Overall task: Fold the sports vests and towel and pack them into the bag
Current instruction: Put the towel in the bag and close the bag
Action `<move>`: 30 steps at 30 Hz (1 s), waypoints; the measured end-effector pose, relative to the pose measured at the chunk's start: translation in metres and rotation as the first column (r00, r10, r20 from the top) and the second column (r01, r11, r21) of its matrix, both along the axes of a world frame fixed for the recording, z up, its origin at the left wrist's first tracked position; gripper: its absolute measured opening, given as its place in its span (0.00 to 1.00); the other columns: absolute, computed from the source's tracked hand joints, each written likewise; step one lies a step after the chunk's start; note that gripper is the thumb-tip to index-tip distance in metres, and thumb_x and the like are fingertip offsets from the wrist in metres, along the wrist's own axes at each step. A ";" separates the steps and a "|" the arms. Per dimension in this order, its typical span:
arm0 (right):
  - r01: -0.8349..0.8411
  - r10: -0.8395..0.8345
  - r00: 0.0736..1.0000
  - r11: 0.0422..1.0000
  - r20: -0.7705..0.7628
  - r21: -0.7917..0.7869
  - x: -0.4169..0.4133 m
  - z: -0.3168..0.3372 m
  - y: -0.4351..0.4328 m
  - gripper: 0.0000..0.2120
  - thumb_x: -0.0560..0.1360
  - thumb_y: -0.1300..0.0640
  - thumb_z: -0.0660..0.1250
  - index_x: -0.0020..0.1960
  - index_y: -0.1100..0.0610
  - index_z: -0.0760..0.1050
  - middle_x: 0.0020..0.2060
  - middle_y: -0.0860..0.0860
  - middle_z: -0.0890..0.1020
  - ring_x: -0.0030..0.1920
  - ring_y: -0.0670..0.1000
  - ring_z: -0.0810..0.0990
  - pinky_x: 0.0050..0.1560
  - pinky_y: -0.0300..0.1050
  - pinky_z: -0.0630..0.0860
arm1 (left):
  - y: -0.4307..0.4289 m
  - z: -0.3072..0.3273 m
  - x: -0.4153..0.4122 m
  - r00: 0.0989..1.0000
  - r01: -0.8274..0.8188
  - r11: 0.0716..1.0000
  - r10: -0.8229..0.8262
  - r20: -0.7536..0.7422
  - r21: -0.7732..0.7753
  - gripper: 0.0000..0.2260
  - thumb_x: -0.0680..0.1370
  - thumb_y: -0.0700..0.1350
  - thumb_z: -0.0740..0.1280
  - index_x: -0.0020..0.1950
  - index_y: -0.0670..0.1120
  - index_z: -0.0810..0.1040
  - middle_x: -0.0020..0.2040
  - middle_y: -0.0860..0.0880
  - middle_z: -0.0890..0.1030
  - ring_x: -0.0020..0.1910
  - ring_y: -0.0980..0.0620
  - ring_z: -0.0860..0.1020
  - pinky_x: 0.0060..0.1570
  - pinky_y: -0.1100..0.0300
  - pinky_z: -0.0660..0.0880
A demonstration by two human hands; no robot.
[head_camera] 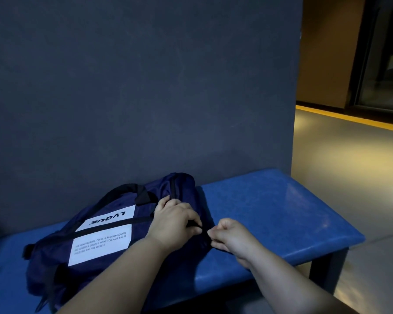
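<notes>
Left hand [173,223] fingers clamp the bag [95,241] end; right hand [230,239] fingers pinch it alongside.

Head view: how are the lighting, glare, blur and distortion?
Head view is dim, so folds on the bag are hard to read; head view shows bright glare on the floor at right; head view bows the wall edge, a wide-angle effect; the left hand and right hand look soft.

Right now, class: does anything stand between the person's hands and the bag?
Nothing visible does. The left hand grips the bag at one end on the bench, and the right hand pinches something small and dark at that same end, perhaps a zip pull.
</notes>
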State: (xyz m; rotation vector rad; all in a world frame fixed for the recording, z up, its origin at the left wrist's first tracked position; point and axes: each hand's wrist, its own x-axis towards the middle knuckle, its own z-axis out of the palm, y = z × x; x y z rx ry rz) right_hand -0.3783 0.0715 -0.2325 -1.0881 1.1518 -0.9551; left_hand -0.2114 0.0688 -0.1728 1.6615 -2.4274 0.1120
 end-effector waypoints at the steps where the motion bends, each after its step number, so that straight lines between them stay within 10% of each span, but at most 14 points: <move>1: -0.006 0.006 1.000 1.000 0.006 0.002 0.000 0.000 0.000 0.15 0.77 0.63 0.68 0.35 0.57 0.65 0.43 0.53 0.78 0.46 0.48 0.80 0.58 0.46 0.79 | 0.000 -0.001 0.002 0.999 0.001 1.000 -0.002 -0.053 -0.003 0.07 0.75 0.58 0.68 0.51 0.61 0.81 0.46 0.65 0.74 0.61 0.62 0.66 0.73 0.58 0.40; 7: -0.015 0.013 0.998 0.999 -0.067 -0.031 -0.001 0.001 -0.002 0.16 0.74 0.60 0.71 0.34 0.54 0.66 0.35 0.57 0.73 0.41 0.53 0.73 0.58 0.55 0.77 | -0.005 0.011 0.020 0.937 0.068 0.998 -0.061 -0.343 0.009 0.13 0.71 0.53 0.75 0.35 0.69 0.75 0.38 0.60 0.78 0.47 0.67 0.72 0.71 0.53 0.56; 15: 0.063 -0.064 0.995 0.998 -0.074 -0.007 0.011 -0.003 -0.009 0.15 0.76 0.62 0.69 0.35 0.57 0.66 0.33 0.54 0.82 0.42 0.50 0.84 0.46 0.41 0.82 | -0.001 0.024 0.036 0.824 0.058 0.994 0.005 -0.567 0.092 0.09 0.72 0.43 0.76 0.39 0.58 0.82 0.41 0.54 0.80 0.49 0.60 0.74 0.57 0.62 0.68; 30: 0.109 -0.190 0.774 0.980 -0.604 -0.169 -0.004 0.000 -0.015 0.13 0.72 0.47 0.73 0.35 0.53 0.75 0.31 0.46 0.80 0.33 0.46 0.76 0.33 0.41 0.69 | 0.003 -0.001 0.014 0.928 0.107 0.992 -0.074 -0.366 0.072 0.11 0.75 0.47 0.72 0.54 0.60 0.77 0.55 0.61 0.75 0.64 0.60 0.67 0.72 0.63 0.38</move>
